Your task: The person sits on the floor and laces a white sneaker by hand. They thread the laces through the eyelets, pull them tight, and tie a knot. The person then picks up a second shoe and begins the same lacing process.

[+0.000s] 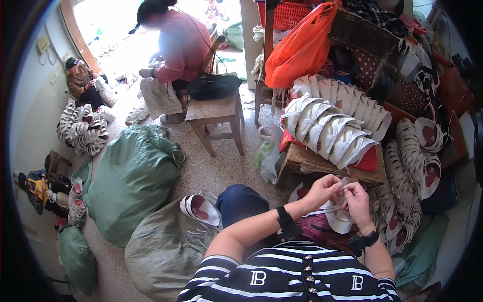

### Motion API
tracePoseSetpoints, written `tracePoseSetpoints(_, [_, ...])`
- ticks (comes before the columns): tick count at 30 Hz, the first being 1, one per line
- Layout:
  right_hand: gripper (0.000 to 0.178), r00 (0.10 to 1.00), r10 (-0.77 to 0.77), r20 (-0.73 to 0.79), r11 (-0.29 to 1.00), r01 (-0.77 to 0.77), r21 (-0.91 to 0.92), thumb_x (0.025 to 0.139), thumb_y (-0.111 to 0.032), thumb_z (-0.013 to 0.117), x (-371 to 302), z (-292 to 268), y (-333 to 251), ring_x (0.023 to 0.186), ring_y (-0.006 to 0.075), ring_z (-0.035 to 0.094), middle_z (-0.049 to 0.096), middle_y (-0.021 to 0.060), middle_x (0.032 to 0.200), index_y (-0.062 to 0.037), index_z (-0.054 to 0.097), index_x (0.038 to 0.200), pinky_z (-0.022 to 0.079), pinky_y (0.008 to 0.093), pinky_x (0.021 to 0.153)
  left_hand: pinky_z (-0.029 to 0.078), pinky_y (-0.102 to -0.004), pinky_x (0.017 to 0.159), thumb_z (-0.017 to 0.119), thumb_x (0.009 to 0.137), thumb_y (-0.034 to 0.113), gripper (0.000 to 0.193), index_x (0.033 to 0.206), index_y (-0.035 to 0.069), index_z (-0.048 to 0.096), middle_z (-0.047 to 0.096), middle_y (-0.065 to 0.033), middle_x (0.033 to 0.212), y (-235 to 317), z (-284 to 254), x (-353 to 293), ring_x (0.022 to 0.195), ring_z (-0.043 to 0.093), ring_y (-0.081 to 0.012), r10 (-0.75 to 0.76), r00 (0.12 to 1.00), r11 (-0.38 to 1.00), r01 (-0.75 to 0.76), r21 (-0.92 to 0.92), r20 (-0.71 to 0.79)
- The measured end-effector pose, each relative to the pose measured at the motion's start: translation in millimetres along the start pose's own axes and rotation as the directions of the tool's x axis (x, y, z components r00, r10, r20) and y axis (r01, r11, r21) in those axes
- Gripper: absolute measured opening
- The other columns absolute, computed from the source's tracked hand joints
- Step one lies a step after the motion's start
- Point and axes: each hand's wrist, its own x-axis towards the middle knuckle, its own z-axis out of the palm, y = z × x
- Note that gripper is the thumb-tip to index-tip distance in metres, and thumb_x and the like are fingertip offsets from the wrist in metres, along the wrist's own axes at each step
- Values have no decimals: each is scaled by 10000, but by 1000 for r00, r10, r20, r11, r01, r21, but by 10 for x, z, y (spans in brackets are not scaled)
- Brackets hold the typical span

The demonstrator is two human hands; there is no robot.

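In front of my chest, at the near edge of the low wooden table, both hands work close together on a white shoe upper. My left hand is closed in a pinch near a thin white strip at its top. Facing it, my right hand has its fingers closed on the upper's edge. The fingers hide part of the piece. Just beyond, a row of nested white strappy uppers lies on the wooden table. Another white shoe upper with a red inside rests on a grey-green sack to my left.
Large green sacks and a grey-green sack fill the left floor. More stacked uppers stand at the right. Ahead are a wooden stool with a black bag and a seated person. An orange plastic bag hangs beyond the table.
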Motion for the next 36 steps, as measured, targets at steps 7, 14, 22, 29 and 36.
tracePoseSetpoints(7, [56, 978, 50, 202, 989, -77, 128, 1023, -98, 542, 154, -89, -120, 501, 28, 508, 609, 8, 767, -52, 574, 1025, 398, 173, 456, 494, -218, 704, 586, 1029, 270, 259, 1152, 42, 601, 641, 18, 921, 219, 28, -61, 776, 584, -54, -5, 1000, 998, 7, 70, -25])
tracePoseSetpoints(14, [32, 918, -381, 113, 896, 337, 288, 1006, -75, 552, -101, -264, -1463, 511, 43, 483, 594, 39, 817, -47, 565, 1014, 408, 174, 478, 456, -213, 623, 521, 1045, 401, 453, 1321, 56, 625, 596, 38, 790, 439, 279, -141, 661, 541, -46, -74, 980, 981, 38, 191, 185])
tracePoseSetpoints(22, [150, 370, -777, -509, 417, 909, 23, 999, -116, 564, 487, -937, -2417, 590, 33, 476, 605, 27, 886, -37, 617, 1115, 540, 233, 640, 484, -250, 811, 512, 1051, 388, 458, 1344, 51, 616, 676, -10, 1160, 382, 350, -129, 931, 583, -84, -266, 884, 894, 77, 442, 385])
tracePoseSetpoints(29, [182, 914, -406, -15, 889, 391, -240, 993, -133, 586, 771, -1196, -1226, 810, 77, 587, 643, 34, 1003, -45, 624, 1149, 492, 241, 696, 380, -195, 660, 528, 1057, 271, 303, 1061, 25, 706, 642, 49, 882, 1208, 822, -411, 737, 445, -27, -123, 947, 983, 76, 166, 296])
tracePoseSetpoints(36, [144, 904, -197, 379, 736, 392, -553, 863, -153, 680, -118, -705, -244, 750, 324, 654, 648, 163, 824, -20, 646, 906, 512, 393, 671, 374, -174, 625, 502, 1066, 298, 327, 1033, 30, 687, 559, 72, 740, 701, 194, -170, 684, 454, -8, -50, 999, 978, 52, 203, -15])
